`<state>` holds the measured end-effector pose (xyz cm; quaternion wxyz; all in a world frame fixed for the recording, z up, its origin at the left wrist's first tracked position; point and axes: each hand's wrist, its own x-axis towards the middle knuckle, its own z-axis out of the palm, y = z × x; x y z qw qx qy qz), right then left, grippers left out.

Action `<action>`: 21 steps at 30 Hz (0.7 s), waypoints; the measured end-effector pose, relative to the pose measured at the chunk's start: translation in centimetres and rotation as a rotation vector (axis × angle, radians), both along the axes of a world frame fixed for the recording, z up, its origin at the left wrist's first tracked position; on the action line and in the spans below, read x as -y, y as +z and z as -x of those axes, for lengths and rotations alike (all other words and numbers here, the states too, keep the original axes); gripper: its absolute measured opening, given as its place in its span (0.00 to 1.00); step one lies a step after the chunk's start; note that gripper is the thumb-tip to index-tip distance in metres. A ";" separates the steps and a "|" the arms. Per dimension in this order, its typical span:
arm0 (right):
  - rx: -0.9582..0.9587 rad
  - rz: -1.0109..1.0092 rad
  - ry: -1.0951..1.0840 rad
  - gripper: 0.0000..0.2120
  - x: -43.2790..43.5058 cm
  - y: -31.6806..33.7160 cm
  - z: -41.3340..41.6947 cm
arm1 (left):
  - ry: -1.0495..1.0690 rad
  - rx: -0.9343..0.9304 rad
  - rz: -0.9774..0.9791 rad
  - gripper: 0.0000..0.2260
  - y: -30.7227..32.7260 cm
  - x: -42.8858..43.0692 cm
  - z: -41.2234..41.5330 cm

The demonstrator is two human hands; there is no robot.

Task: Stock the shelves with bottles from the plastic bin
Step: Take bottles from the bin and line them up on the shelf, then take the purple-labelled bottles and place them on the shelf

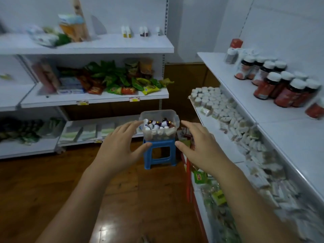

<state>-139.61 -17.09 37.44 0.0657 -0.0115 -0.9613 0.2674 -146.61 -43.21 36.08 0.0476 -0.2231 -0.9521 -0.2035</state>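
Head view, looking down an aisle corner: the plastic bin, clear and lidless, sits on top of a small blue stool on the wooden floor, where the two runs of shelving meet. It is heaped with little bottles, white ones below and purple-labelled ones with dark caps on top.

Both arms reach forward towards it. The left hand is spread wide, fingers straight and thumb stretched out, holding nothing. Its fingertips come up to the bin's left rim, though I can't say whether they touch it. The right hand mirrors it on the other side, fingers apart and empty, just beside the bin's right wall with a sliver of gap showing. The bin lies between the two palms.

On the left unit, the top shelf carries a few small upright bottles near its right end, and some blurred boxes and bags further left. The shelf below is piled with green, red and yellow snack packets, and the bottom one holds flat pale packs.

To the right, the upper white shelf bears a cluster of red-labelled jars with white caps, standing upright and close together. Beneath it a long shelf is crowded with white-capped containers, most of them smeared by blur.
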 end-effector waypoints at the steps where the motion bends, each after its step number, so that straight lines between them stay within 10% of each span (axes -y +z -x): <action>1: 0.012 0.009 0.000 0.32 0.4 -0.3 1.8 | 0.002 0.008 -0.001 0.37 -0.2 0.5 1.7; 21: 0.210 0.144 -0.015 0.32 -6.2 -11.4 31.4 | -0.026 0.183 0.031 0.35 -9.2 -6.1 29.9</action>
